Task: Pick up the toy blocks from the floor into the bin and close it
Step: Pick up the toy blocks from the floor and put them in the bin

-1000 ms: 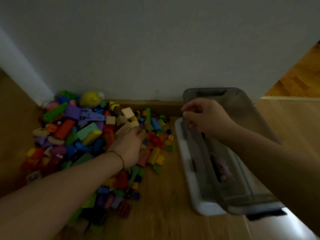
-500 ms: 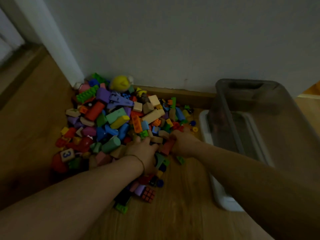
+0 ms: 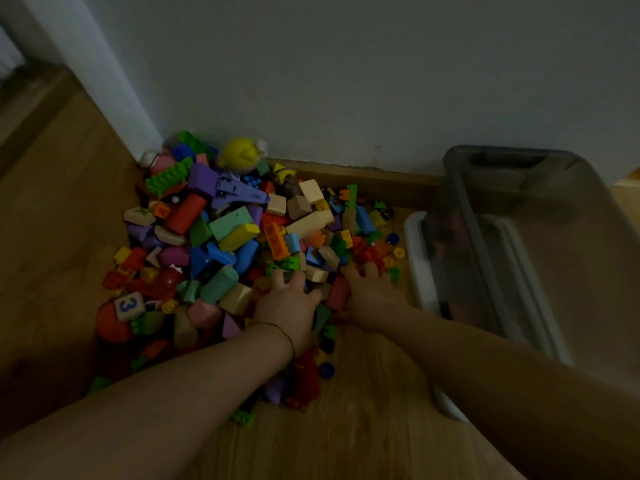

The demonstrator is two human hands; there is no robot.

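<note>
Right hand (image 3: 372, 292) has left the bin (image 3: 554, 202) for the blocks (image 3: 235, 233), beside the left hand (image 3: 289, 303); buried fingertips hide whether either grips.

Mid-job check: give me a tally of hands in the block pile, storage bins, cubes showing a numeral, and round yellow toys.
Hands in the block pile: 2 (left hand, right hand)
Storage bin: 1
Cube showing a numeral, a 3: 1
Round yellow toy: 1
Total: 5
</note>
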